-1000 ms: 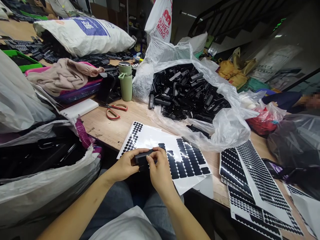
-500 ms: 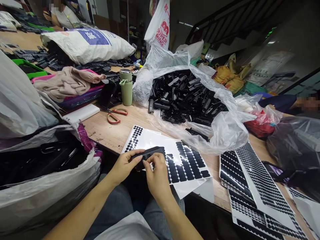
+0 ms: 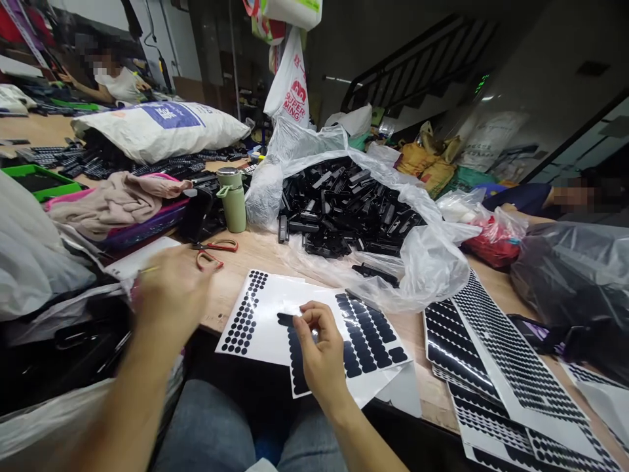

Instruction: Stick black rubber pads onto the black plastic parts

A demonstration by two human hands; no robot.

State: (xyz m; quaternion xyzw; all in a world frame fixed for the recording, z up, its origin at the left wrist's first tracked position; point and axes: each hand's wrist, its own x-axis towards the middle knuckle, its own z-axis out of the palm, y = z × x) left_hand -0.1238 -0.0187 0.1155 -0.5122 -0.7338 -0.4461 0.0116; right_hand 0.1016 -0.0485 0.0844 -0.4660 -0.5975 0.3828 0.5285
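Right hand: my right hand [image 3: 322, 351] is over the near table edge. The thumb and forefinger are pinched narrow, with the fingertips [image 3: 308, 319] down on the white backing sheet of black oval adhesive pads [image 3: 260, 321].
Grip: I cannot tell if a pad is caught between those two fingers.
Sheet: it lies flat on the wooden table [image 3: 255, 252], straight ahead of me, overlapping a second pad sheet [image 3: 373, 331] on its right.
Left hand: my left hand [image 3: 170, 295] is out to the left and smeared by blur. I cannot tell if it is spread or closed, nor if it holds anything.
Below it: a crumpled clear plastic bag with dark contents [image 3: 73, 341] sits beside my knee.
Near it: red-handled scissors [image 3: 212, 252] lie just beyond, with a pale green flask [image 3: 233, 200] standing behind them.
Centre: a big clear plastic bag of black plastic parts [image 3: 344, 210] lies open behind the sheets.
Right: a stack of glossy pad sheets [image 3: 491, 357] is fanned along the edge.
Others: a dark blue sleeve [image 3: 521, 196] of someone far right.
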